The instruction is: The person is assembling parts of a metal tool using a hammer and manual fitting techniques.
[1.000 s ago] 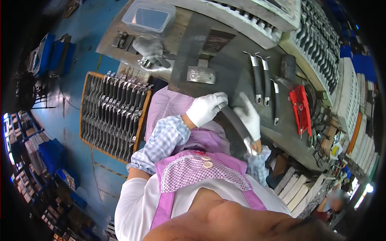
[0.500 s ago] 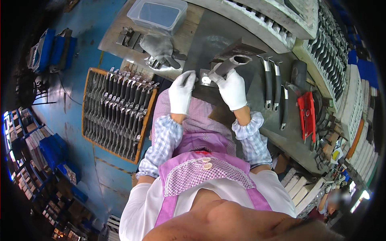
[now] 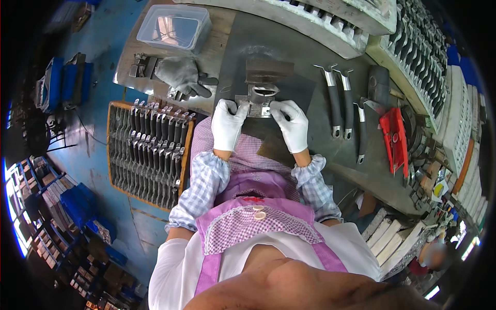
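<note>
Both hands wear white gloves and are held over the front of the dark bench top. My left hand (image 3: 229, 125) has its fingertips pinched together at the left side of a small metal fixture (image 3: 254, 109). At the fixture's right side, beside a shiny patch, my right hand (image 3: 291, 125) is closed with thumb and fingers together. What either pinch holds is too small to make out. Just beyond the fingertips stands a dark hollow tube (image 3: 264, 93) with its open end up, touched by neither hand. Behind it is a brown metal block (image 3: 268, 70).
Black-handled metal pieces (image 3: 345, 103) lie to the right, near a red tool (image 3: 393, 139). A grey glove (image 3: 183, 75) and clear plastic box (image 3: 174, 26) are at the left. A wooden-edged tray (image 3: 147, 152) holds rows of handles. A person (image 3: 433, 256) is far right.
My right hand has let go of the dark tube, which was tilted in its grip and now stands upright. Both hands have come to the fixture's two sides. The view has shifted slightly.
</note>
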Demonstrator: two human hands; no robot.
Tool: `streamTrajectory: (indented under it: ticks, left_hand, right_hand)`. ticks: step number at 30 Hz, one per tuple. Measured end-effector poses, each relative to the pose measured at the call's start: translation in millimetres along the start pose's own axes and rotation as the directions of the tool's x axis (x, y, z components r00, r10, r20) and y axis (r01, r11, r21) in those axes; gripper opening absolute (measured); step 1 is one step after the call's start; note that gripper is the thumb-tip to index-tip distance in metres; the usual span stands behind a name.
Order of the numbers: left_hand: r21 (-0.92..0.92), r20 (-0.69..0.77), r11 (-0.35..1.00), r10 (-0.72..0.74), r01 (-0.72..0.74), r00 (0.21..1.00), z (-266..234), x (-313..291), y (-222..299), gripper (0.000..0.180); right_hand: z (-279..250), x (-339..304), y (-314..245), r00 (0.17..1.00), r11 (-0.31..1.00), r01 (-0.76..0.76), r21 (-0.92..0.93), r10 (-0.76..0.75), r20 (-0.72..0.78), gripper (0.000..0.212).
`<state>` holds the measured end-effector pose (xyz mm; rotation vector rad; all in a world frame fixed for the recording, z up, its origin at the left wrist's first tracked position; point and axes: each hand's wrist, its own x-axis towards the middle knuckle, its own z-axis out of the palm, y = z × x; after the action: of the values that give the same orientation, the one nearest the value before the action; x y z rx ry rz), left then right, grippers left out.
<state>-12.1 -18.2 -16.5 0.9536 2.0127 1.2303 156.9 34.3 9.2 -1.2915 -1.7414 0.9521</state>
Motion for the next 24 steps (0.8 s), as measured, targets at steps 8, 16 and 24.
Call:
streamTrajectory:
  ticks: [8, 16, 24]
  left_hand:
    - [0.206, -0.028, 0.976, 0.076, -0.068, 0.997, -26, -2, 20, 0.037]
    - [-0.723, 0.533, 0.552, 0.065, 0.415, 0.843, -149, -76, -5, 0.055]
    - [-0.195, -0.347, 0.873, -0.488, 0.448, 0.801, -307, -168, -193, 0.048]
  right_hand:
    - [-1, 15, -13, 0.971, 0.976, -0.102, 0.190, 0.056, 0.232, 0.025]
    - [90, -46, -123, 0.810, 0.856, 0.511, 0.080, -0.511, 0.287, 0.038]
    - [106, -80, -88, 0.731, 0.898, 0.440, 0.001, -0.359, 0.580, 0.026]
